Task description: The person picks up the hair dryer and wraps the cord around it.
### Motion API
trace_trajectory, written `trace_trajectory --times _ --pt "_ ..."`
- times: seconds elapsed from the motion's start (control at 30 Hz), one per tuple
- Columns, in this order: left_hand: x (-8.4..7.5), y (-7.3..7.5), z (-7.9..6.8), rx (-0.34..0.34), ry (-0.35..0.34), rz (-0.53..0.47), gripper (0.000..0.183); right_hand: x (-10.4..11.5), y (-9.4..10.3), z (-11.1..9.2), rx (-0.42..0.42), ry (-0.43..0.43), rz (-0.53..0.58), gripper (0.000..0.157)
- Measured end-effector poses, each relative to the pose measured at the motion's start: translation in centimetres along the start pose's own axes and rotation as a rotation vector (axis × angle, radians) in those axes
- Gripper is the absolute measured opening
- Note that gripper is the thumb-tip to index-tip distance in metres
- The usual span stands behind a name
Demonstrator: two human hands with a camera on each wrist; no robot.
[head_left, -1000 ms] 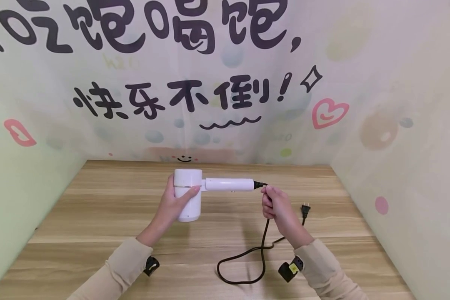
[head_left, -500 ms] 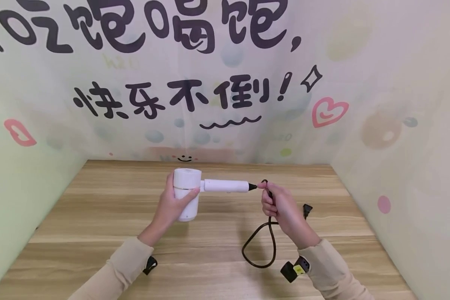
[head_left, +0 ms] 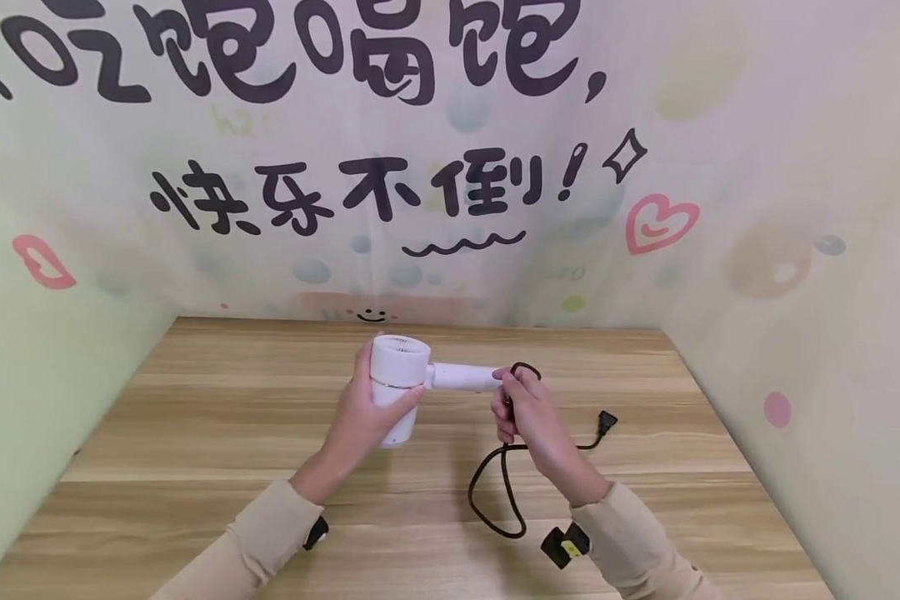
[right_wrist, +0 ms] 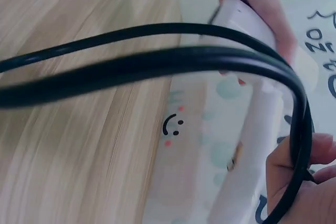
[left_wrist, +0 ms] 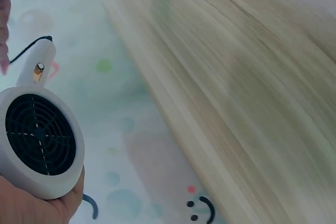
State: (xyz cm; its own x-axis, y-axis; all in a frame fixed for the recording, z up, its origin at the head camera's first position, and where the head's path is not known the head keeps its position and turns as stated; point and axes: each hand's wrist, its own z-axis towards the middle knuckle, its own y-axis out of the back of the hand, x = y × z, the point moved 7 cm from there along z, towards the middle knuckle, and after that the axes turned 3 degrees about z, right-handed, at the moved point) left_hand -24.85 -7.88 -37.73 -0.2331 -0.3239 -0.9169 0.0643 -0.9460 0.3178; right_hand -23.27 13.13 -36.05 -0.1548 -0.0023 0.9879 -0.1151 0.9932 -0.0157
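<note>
Over the middle of the desk (head_left: 217, 433), nearer its back edge than its front, a white hair dryer (head_left: 399, 363) is held up off the wood. The left hand (head_left: 362, 410) grips its barrel from the left side, thumb across the front, and the barrel leans slightly. Its handle (head_left: 461, 377) points toward the desk's right edge. In the left wrist view a black grille (left_wrist: 39, 135) fills one end of the barrel.

Just beyond the handle's far end, the right hand (head_left: 528, 412) has its fingers curled round the black cable (head_left: 471, 492); the left wrist view shows a short run of cable between handle and fingers. Below that hand the cable drops into a loop, and its plug (head_left: 607, 422) is off toward the desk's right edge. Whether the lowest part of the loop touches the wood I cannot tell. Both forearms, in beige sleeves (head_left: 262, 529), come in over the front edge. Along the back edge stands a pale wall (head_left: 615, 283) with large black characters, a small smiling face (head_left: 372, 316) near its foot
</note>
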Motion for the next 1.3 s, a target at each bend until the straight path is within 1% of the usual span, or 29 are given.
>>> trace_trajectory --times 0.17,0.3,0.4,0.57,0.6,0.67,0.77,0.8,0.87,1.0,1.07,1.17,1.3 --pt "-0.6 -0.7 -0.2 0.0 0.001 0.016 0.087 0.2 -1.1 -0.1 -0.034 0.057 -0.079 0.022" --pt "-0.8 -1.2 -0.4 0.011 0.007 0.021 0.087 0.3 -2.3 -0.2 -0.01 0.082 -0.186 0.023" --pt "-0.9 -1.4 -0.3 0.006 -0.003 0.028 0.087 0.6 -3.1 -0.3 0.007 0.133 -0.309 0.022" --pt "-0.9 -1.5 -0.3 -0.017 -0.006 0.023 0.085 1.2 -4.6 -0.6 0.015 0.29 -0.542 0.018" --pt "-0.9 -1.6 -0.3 -0.016 -0.009 0.027 0.084 1.4 -5.0 -0.7 0.014 0.334 -0.61 0.017" --pt "-0.9 -1.8 -0.4 -0.004 -0.009 0.041 0.085 1.6 -5.6 -1.0 0.007 0.388 -0.723 0.016" --pt "-0.8 -2.0 -0.6 0.011 0.005 0.05 0.085 1.7 -6.2 -1.4 -0.022 0.434 -0.852 0.016" --pt "-0.7 -2.1 -0.7 0.016 0.011 0.048 0.085 1.8 -6.3 -1.5 -0.032 0.444 -0.88 0.016" --pt "-0.5 -2.2 -0.9 0.018 0.032 0.023 0.084 1.6 -6.4 -1.5 -0.038 0.44 -0.88 0.018" --pt "-0.7 -2.1 -1.0 0.017 0.045 0.003 0.081 1.6 -6.5 -1.7 -0.046 0.48 -0.916 0.02" --pt "-0.7 -2.1 -1.1 0.015 0.052 -0.004 0.078 1.7 -6.8 -1.8 -0.053 0.522 -0.959 0.019" --pt "-0.4 -2.0 -1.1 0.007 0.075 -0.031 0.072 1.8 -7.2 -2.1 -0.05 0.606 -1.059 0.015" --pt "-0.2 -1.9 -1.2 0.008 0.133 -0.104 0.066 1.8 -7.8 -2.6 -0.053 0.759 -1.203 0.009"
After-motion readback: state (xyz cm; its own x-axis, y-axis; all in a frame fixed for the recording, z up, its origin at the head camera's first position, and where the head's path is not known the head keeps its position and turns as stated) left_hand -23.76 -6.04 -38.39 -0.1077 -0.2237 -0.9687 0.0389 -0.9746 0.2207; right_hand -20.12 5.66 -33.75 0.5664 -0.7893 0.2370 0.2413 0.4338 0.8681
